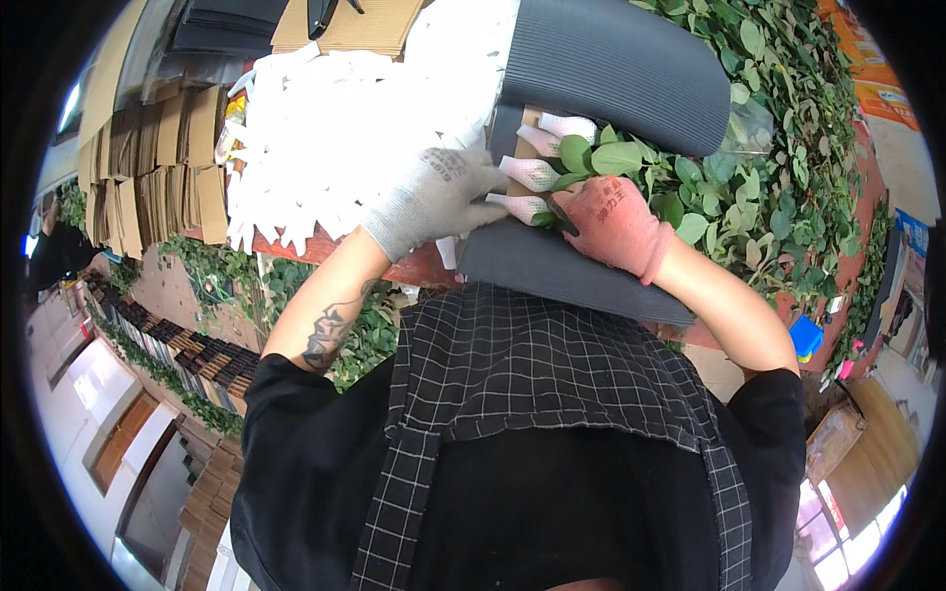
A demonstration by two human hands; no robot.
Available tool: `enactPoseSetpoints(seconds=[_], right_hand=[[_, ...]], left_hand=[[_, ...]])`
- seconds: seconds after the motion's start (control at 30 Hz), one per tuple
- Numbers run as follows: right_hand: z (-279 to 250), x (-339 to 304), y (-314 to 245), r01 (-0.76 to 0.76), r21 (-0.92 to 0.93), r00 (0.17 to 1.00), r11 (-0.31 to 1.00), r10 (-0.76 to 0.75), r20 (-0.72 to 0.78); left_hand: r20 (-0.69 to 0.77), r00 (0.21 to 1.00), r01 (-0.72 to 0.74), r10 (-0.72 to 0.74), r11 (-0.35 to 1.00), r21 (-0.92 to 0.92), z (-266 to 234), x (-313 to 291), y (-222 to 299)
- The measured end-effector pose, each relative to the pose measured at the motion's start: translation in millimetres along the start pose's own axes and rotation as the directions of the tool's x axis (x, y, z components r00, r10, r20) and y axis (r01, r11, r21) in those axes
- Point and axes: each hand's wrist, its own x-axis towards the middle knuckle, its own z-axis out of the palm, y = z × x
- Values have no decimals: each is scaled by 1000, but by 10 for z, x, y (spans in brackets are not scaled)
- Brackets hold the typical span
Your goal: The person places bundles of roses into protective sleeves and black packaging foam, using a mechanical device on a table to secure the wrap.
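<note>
My left hand (pixel 429 200), in a pale grey knit glove, has its fingers parted beside the ends of several white-and-pink sleeves (pixel 529 173). Its fingertips are close to or touching the nearest sleeve (pixel 519 208); contact is hard to tell. My right hand (pixel 613 225), in a red knit glove, is closed at the leafy stem just behind that sleeve, and its fingers cover most of the stem. Green leaves (pixel 616 158) spread out from the sleeved ends. The sleeves rest in a row on brown cardboard between a black corrugated sheet (pixel 616 74) and a nearer black sheet (pixel 572 278).
A large heap of white sleeves (pixel 345 128) covers the table's left part. Folded brown cardboard (pixel 163 163) is stacked beyond it. Leafy stems (pixel 788 197) pile along the right. A black-handled tool (pixel 320 15) lies on cardboard at the back; a blue box (pixel 805 338) sits at right.
</note>
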Motion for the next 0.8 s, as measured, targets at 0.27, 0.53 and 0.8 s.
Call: enactPoseSetpoints(seconds=[0.27,0.53,0.8], right_hand=[[196,-29,106,45,235,984,971,-2,-179],[197,-25,127,-22,295,989,955,65,-136],[49,-102,7,26,24,991,999,-22,-134]], left_hand=[[29,991,-134,134,991,4,332,28,-299],[-13,999,-37,38,996,85,-106,-271,-579],[259,941,-125,217,936,-330,-57,47,3]])
